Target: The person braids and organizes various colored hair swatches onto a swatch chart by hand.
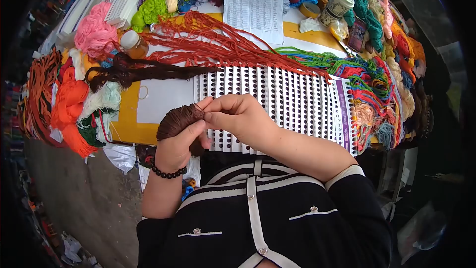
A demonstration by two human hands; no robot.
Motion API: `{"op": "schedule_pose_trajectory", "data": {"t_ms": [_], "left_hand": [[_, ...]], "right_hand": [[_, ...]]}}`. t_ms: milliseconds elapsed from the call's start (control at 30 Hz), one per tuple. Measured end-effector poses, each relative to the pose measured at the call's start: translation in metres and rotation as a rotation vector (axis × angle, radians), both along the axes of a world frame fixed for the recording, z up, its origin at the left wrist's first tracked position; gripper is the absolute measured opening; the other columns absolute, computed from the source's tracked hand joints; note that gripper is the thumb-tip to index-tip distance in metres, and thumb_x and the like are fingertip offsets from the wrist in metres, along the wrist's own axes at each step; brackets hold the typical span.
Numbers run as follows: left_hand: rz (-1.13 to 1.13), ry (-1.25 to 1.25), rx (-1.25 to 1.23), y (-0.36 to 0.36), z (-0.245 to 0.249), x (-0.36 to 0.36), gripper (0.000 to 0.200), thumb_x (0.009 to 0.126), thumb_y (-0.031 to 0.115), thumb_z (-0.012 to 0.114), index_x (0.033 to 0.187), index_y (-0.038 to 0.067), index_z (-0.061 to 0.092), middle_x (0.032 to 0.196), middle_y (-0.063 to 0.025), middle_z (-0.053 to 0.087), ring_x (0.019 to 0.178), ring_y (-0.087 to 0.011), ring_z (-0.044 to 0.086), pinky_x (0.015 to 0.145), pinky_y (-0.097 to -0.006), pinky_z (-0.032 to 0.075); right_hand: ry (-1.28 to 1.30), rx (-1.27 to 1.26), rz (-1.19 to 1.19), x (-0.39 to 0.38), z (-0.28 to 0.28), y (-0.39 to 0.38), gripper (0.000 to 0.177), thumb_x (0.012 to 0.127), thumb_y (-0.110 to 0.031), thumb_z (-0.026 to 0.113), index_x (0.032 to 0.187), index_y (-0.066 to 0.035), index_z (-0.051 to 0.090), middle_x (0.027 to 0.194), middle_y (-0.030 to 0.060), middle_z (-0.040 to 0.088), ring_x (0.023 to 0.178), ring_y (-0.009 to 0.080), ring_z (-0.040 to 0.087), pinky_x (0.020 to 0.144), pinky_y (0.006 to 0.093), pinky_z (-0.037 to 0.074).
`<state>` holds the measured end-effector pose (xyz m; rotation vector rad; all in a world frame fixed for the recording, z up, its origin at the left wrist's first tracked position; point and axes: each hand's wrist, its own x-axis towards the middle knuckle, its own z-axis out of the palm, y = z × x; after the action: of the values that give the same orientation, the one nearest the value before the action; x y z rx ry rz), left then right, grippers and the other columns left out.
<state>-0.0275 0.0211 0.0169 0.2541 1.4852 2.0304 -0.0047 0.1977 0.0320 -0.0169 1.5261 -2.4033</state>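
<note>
Head view (the only feed I have). Left hand (179,144) is curled shut around a ball of brown yarn (173,121), thumb up along the ball's right side. The ball sits in the palm, held above the near edge of the counter (126,126), just in front of the person's chest. Bead bracelet (168,172) on that wrist.

Right hand (240,116) is closed in a pinch, thumb and forefinger meeting at the ball's upper right, on a strand of it (the strand is too thin for me to trace). The two hands touch at the fingertips.

Under and beyond the hands, a white board with rows of holes (292,97) lies flat on the counter. A long fan of red yarn (218,44) lies across its far edge, touching it. Left of the board a dark brown hank (144,72) is stretched out, its tail reaching the board's corner. A small bottle with a white cap (133,43) stands just beyond the hank, beside a pink yarn heap (94,32). Orange yarn (67,99) hangs over the counter's left edge.

Far side: a printed sheet (254,5) lies over the skeins, with a paper cup (338,5) to its right. Mixed coloured skeins (369,84) are piled along the board's right end.
</note>
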Motion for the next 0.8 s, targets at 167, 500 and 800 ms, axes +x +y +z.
{"op": "schedule_pose_trajectory", "data": {"t_ms": [167,500,800], "left_hand": [[0.107,-0.053,0.097,0.013,0.011,0.010,0.043,0.083,0.003,0.045,0.124,-0.009,0.045,0.110,-0.0139,0.059,0.080,-0.0155,0.061,0.064,-0.0254,0.052],[0.162,-0.041,0.072,0.018,0.003,0.015,0.037,0.084,0.000,0.042,0.119,-0.007,0.051,0.109,-0.0135,0.059,0.083,-0.0158,0.060,0.063,-0.0264,0.053],[0.241,-0.007,0.065,0.021,-0.002,0.016,0.023,0.091,0.006,0.044,0.106,-0.004,0.057,0.096,-0.0125,0.063,0.086,-0.0186,0.061,0.081,-0.0307,0.046]], "right_hand": [[-0.032,-0.037,-0.018,0.003,-0.001,0.001,0.013,0.086,-0.002,0.052,0.087,0.007,0.061,0.073,0.0078,0.062,0.063,0.0112,0.058,0.061,0.0240,0.048],[-0.067,0.049,0.017,0.004,-0.010,0.006,0.013,0.087,-0.003,0.056,0.095,0.005,0.062,0.096,0.0072,0.063,0.082,0.0102,0.059,0.075,0.0235,0.049],[-0.044,-0.011,0.006,0.004,-0.015,0.007,0.014,0.091,-0.011,0.052,0.096,0.001,0.059,0.091,0.0054,0.063,0.081,0.0126,0.058,0.080,0.0260,0.046]]}}
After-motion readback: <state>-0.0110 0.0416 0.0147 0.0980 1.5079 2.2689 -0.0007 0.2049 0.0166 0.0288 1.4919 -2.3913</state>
